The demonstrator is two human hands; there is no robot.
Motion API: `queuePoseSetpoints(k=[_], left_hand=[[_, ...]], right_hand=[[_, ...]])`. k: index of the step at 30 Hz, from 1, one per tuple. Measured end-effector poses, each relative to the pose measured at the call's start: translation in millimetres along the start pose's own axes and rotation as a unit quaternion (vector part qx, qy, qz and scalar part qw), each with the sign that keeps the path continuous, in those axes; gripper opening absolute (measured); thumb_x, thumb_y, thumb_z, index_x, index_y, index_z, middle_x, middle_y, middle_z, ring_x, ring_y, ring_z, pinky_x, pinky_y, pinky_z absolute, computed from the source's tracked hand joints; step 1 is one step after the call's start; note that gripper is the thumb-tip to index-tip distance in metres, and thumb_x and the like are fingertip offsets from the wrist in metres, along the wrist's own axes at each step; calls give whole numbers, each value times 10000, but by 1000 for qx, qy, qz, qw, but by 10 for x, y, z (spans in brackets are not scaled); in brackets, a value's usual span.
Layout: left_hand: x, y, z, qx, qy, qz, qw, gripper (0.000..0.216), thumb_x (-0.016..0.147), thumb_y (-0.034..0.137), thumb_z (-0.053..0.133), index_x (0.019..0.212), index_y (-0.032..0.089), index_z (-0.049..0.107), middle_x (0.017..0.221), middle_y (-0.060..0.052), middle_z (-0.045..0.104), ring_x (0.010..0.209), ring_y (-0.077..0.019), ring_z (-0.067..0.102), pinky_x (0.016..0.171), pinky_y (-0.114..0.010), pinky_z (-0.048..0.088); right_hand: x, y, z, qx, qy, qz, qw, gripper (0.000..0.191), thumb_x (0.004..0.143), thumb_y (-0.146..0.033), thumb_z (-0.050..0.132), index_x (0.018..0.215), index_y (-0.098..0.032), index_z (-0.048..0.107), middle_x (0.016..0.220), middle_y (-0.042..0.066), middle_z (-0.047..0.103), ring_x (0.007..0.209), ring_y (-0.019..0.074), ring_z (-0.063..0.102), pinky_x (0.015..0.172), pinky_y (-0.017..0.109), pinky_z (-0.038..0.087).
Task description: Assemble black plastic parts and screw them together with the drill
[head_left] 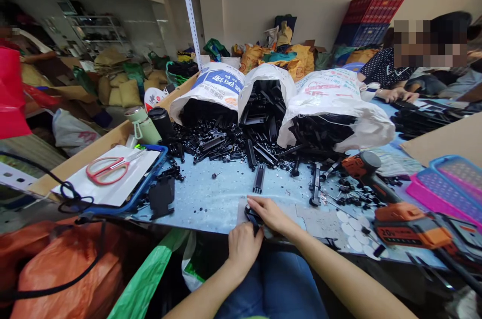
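Close to the table's front edge, my left hand [245, 242] is closed around the near end of a small black plastic part [253, 215]. My right hand [270, 214] grips the same part from the right, with its fingers across the far side. Both hands hide much of the part, so its exact shape cannot be made out. Just beyond them, a ribbed black plastic piece [258, 178] lies on the blue tabletop [211, 198]. Farther right is a longer black bracket-like piece [315, 186].
Three white woven sacks [333, 90] spill black parts across the back. A cordless drill [410, 226] and white discs [354, 233] lie to the right. Red-handled scissors [107, 171] rest in a blue tray [160, 158] at left. Another person's hands [399, 95] work at far right.
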State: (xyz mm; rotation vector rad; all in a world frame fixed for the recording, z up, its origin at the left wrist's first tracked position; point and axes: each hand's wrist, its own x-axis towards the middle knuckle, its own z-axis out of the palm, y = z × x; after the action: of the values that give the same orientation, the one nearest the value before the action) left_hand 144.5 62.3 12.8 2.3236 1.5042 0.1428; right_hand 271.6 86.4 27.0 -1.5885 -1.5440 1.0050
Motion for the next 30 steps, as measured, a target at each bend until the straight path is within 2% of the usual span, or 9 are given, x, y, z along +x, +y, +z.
queuePoseSetpoints(k=[4,8,10,12,16,20,24,27,30], left_hand=[[-33,-156,-2,-7,29,75,997,308,879,382,430,720,189,611,682,-35,635,656,-185,617,587,-271,419],[46,-324,-35,13,134,249,959,280,895,264,388,775,162,620,773,-76,637,801,-206,599,677,-293,445],[165,-322,-41,29,156,369,916,261,891,255,394,991,138,605,993,-117,628,1001,-242,546,818,-343,431],[322,-239,-39,54,121,453,881,363,891,296,415,1198,119,493,1169,-143,559,1104,-253,485,902,-373,390],[534,1,-110,90,13,445,891,401,886,405,414,1114,103,545,983,-138,622,917,-243,562,760,-343,437],[332,60,-395,-6,-11,408,913,551,918,475,196,755,149,609,712,-105,617,691,-205,571,623,-311,429],[-139,102,-640,-281,7,428,859,695,901,491,-15,628,186,546,536,-58,534,514,-146,503,547,-282,397],[-400,226,-596,-436,108,348,823,637,911,495,48,645,186,537,535,-47,514,527,-149,513,552,-286,401],[-400,275,-412,-477,212,310,795,583,915,498,98,870,178,583,718,-81,608,685,-182,583,627,-305,444]], right_hand=[[157,56,-227,57,122,115,984,697,826,-617,363,1297,-112,456,1357,119,418,1257,274,366,1050,415,264],[-437,419,-523,-151,189,28,970,635,833,-574,401,1352,-211,365,1417,75,328,1291,239,307,1056,400,255],[-836,635,-624,-280,178,-8,943,630,778,-601,479,1267,-204,463,1317,112,444,1190,273,421,966,415,351],[-1122,798,-674,-386,145,-16,911,574,731,-634,518,1065,-173,591,1065,138,591,983,293,541,815,412,419],[-1251,805,-742,-470,91,-22,877,485,788,-627,442,675,-178,587,659,90,586,642,215,546,608,323,380],[-1239,369,-895,-364,22,-86,927,549,796,-684,332,619,-212,549,603,74,550,581,184,494,572,302,331],[-1272,-74,-759,-147,-65,-157,974,667,763,-754,127,567,-250,517,523,61,469,564,210,478,609,349,366],[-1087,-128,-309,14,44,-185,982,635,788,-709,118,662,-242,529,590,67,486,612,221,505,627,370,415],[-686,13,110,112,248,-221,937,613,823,-642,76,919,-222,512,923,126,545,899,251,534,742,391,454]])
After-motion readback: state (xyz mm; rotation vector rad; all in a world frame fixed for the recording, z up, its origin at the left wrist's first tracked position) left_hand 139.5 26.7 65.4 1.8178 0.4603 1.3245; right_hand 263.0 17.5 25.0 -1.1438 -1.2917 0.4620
